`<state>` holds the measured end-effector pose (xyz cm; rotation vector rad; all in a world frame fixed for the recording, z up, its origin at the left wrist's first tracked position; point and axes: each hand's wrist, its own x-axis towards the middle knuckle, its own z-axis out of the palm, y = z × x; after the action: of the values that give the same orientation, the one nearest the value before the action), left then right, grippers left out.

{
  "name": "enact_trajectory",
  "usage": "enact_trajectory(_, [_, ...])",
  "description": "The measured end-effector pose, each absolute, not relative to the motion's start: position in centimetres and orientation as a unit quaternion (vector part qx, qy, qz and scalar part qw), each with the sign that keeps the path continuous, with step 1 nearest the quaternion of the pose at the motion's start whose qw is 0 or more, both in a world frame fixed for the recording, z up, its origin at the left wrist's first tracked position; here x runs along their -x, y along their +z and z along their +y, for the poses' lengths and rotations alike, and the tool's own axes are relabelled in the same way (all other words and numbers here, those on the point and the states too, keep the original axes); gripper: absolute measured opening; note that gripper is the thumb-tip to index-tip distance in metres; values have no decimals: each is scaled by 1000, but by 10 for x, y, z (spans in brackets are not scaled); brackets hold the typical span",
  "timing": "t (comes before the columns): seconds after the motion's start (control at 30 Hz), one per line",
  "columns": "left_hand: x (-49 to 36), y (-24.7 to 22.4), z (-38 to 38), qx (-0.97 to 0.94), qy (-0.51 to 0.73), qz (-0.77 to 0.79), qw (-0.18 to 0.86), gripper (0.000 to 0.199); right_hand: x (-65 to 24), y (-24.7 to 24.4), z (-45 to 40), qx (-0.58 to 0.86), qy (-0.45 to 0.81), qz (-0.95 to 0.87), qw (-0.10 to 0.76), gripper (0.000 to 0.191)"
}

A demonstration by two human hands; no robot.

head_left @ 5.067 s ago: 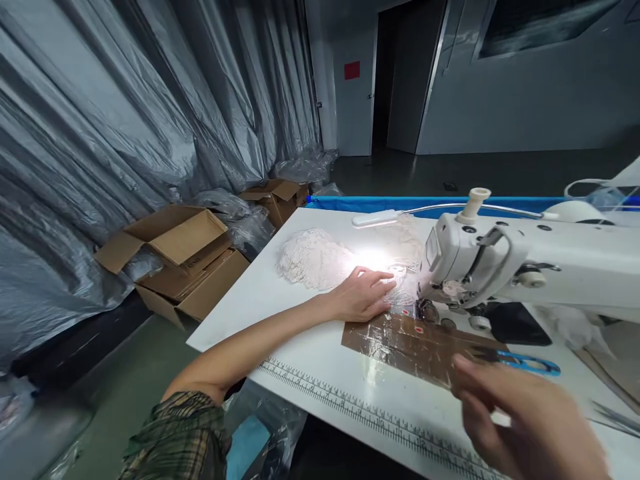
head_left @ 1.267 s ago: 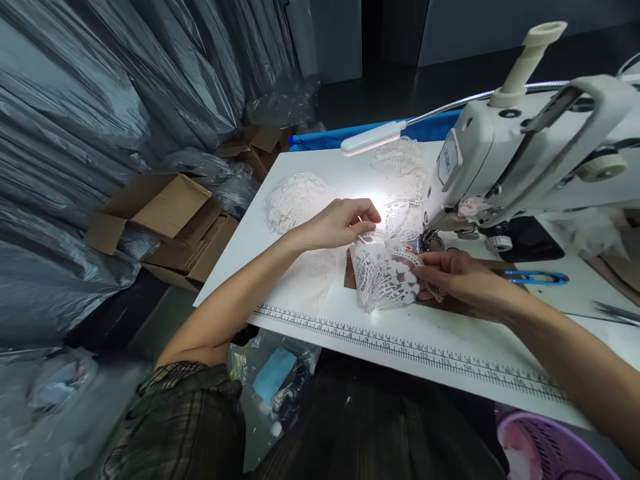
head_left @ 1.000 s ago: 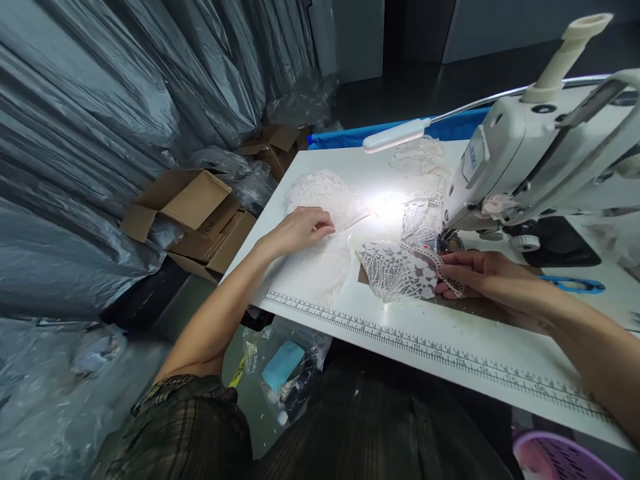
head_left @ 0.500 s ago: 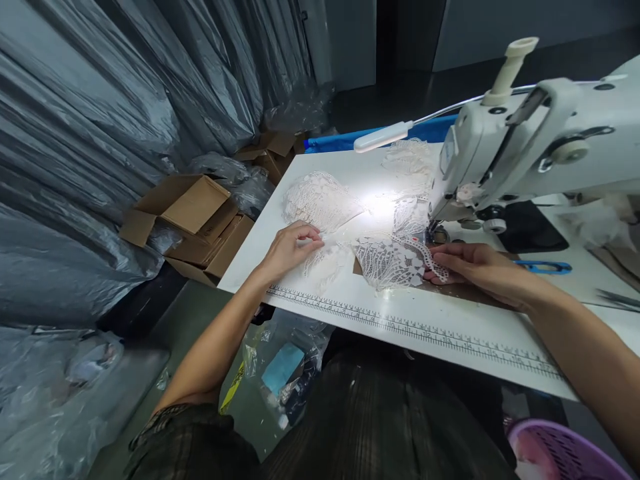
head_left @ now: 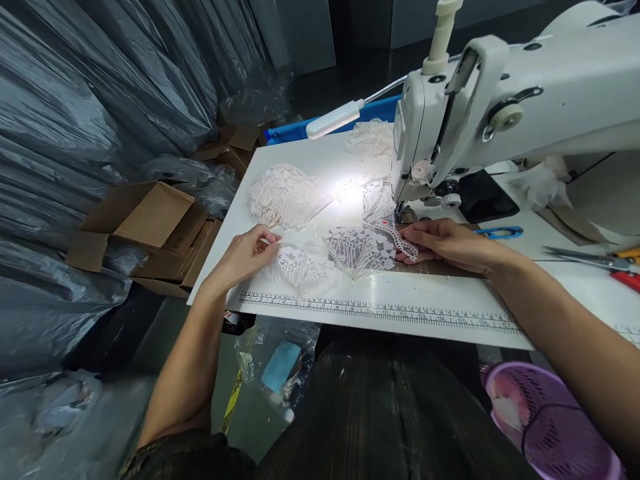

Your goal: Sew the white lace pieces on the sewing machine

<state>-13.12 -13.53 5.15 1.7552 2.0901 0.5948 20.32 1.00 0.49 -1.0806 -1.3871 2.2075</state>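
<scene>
pinching two lace pieces (one each), two hands

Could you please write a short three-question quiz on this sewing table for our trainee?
1. Multiple choice: What do the fingers of the right hand hold, close to the sewing machine? A) a zip; B) a piece of lace; C) a pair of scissors.
2. True or false: The purple basket stands on top of the table.
3. Fill in the blank: The small tool lying just beyond the right hand is coloured ____.

Key: 1 B; 2 false; 3 blue.
</scene>
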Motion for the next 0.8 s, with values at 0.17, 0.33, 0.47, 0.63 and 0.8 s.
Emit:
enact_trajectory(0.17, [116, 47, -129, -720, 151, 671, 89, 25, -204, 4, 10, 384, 757, -503, 163, 20])
enact_trajectory(0.33, [85, 30, -102, -813, 158, 535, 168, 30, -205, 1, 13, 376, 750, -524, 147, 17])
enact_trajectory(0.47, [76, 25, -87, -849, 143, 476, 181, 23, -206, -3, 16, 371, 763, -507, 154, 23])
enact_trajectory(0.63, [71, 35, -69, -814, 237, 459, 266, 16, -200, -6, 17, 383, 758, -483, 211, 23])
enact_trajectory(0.8, [36, 44, -44, -763, 330, 449, 328, 15, -192, -10, 11, 386, 732, -462, 318, 22])
